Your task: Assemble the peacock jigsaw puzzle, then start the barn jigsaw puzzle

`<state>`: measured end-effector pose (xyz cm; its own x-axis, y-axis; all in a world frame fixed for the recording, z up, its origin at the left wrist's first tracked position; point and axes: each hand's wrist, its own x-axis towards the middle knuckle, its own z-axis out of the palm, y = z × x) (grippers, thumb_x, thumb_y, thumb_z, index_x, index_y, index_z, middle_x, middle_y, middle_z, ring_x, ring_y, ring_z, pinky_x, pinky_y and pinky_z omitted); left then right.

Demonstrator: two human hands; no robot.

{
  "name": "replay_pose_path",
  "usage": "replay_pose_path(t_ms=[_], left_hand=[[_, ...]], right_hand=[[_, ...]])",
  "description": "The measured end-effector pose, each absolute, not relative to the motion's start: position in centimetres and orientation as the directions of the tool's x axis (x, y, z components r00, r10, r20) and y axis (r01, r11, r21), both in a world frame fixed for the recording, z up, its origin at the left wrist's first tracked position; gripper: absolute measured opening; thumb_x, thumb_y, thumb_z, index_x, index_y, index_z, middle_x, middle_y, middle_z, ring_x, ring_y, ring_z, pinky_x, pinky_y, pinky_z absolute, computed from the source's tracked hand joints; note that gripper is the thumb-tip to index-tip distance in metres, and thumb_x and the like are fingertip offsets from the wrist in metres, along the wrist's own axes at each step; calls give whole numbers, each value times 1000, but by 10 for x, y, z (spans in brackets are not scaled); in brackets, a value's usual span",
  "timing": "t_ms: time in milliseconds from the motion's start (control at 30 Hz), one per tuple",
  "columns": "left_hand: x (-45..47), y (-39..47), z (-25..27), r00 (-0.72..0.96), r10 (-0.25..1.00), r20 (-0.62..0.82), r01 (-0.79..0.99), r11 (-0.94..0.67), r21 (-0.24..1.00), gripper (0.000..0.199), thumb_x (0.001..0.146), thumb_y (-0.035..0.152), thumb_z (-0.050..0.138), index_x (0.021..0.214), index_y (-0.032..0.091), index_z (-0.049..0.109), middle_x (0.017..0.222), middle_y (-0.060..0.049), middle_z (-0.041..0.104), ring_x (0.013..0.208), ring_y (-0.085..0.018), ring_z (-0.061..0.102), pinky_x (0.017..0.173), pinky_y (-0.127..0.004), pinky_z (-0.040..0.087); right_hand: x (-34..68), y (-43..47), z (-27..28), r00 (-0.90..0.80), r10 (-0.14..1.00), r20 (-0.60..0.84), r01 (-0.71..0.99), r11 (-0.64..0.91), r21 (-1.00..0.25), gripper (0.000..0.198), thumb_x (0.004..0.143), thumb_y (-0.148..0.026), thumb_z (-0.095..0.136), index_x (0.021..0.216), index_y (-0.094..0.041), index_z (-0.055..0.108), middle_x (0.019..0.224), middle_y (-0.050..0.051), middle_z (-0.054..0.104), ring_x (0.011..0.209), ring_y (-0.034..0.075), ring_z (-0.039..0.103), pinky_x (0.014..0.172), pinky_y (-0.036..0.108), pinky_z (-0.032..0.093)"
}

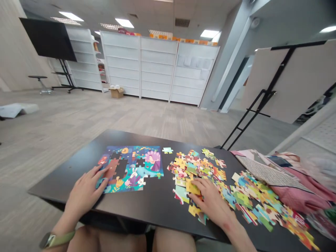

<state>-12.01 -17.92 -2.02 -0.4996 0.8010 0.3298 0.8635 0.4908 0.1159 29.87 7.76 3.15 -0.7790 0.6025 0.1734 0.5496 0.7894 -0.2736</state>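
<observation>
A partly assembled jigsaw puzzle (135,178) with a blue and purple animal picture lies on the left part of the dark table, with gaps in its middle showing the tabletop. My left hand (88,187) rests over its lower left side, fingers apart and holding nothing. Over the loose pile of puzzle pieces (195,166), my right hand (207,196) pinches a yellow puzzle piece (192,186) between thumb and fingers. More loose pieces (244,199) spread to the right of that hand. A single pale green piece (167,150) sits apart, just beyond the puzzle's upper right corner.
The black table (154,206) ends close to my lap. A pink and patterned cloth bag (291,185) takes up its right side, beside a clear plastic wrapper (321,224). Beyond stand a board on a black stand (262,92), white shelves (157,70) and a cardboard box (117,92).
</observation>
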Motion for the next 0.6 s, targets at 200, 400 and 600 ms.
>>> replay_pose_path(t_ms=[200, 400, 600], left_hand=[[-120, -179, -20, -503, 796, 336, 860, 498, 106, 56, 98, 52, 33, 135, 20, 61, 146, -15, 54, 130, -34, 55, 104, -49, 47], [-121, -179, -21, -511, 793, 331, 855, 508, 103, 56, 97, 52, 33, 133, 21, 63, 143, -16, 57, 128, -34, 57, 102, -50, 48], [-121, -178, -20, -492, 803, 338, 868, 485, 110, 58, 97, 52, 33, 132, 17, 64, 143, -18, 56, 128, -36, 57, 103, -52, 47]], right_hand=[[345, 105, 22, -570, 745, 347, 673, 665, -322, 43, 91, -52, 59, 121, -22, 64, 125, 11, 67, 119, 30, 59, 102, 47, 49], [362, 135, 9, -470, 786, 401, 762, 591, -264, 46, 92, -54, 51, 111, -17, 69, 119, 17, 70, 113, 35, 63, 100, 53, 49], [297, 130, 36, -672, 660, 337, 611, 751, -251, 50, 95, -47, 51, 135, -20, 60, 145, 16, 55, 137, 31, 48, 113, 52, 38]])
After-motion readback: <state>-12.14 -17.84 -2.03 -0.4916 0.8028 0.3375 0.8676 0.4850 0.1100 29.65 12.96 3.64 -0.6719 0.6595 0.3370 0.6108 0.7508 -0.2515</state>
